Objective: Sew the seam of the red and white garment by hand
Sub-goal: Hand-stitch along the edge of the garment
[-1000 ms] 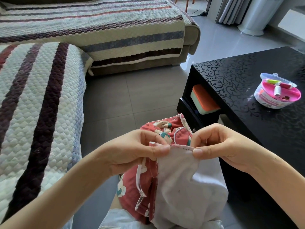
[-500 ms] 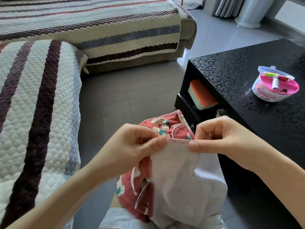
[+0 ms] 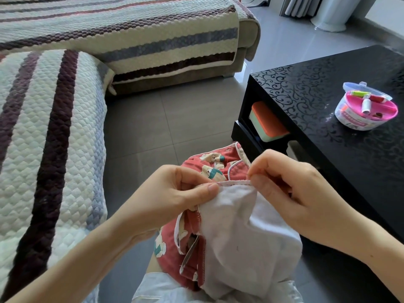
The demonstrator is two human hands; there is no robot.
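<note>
Hand-sewing at home: a person sits beside a cream quilted sofa cover with maroon and blue stripes (image 3: 54, 149) and holds a red bear-print garment with white lining (image 3: 240, 237) over the lap, white side up, above a grey tiled floor (image 3: 164, 127). The left hand (image 3: 166, 197) pinches the fabric at the left end of the stitched seam edge (image 3: 234, 183), with the thumb flat on the white lining and the fingers curled behind the red cloth. The right hand (image 3: 295, 193) grips the other end of that edge, thumb and bent forefinger pressed together on it. Whether a needle sits between them cannot be told.

Compared with half a second earlier, the right hand has risen a little and rolled so that its back faces the camera more. Its forefinger is now hooked over the thumb tip. The left hand's pinch is much as it was, and the short run of seam between the two thumbs remains taut and level.

At right stands a glossy black low table with a scrolling vine pattern (image 3: 328, 149). It carries a round white sewing box with a pink tray of thread spools (image 3: 354, 121), its clear lid tipped open behind. An orange-lidded pale green box (image 3: 267, 123) lies on the shelf beneath the tabletop.
</note>
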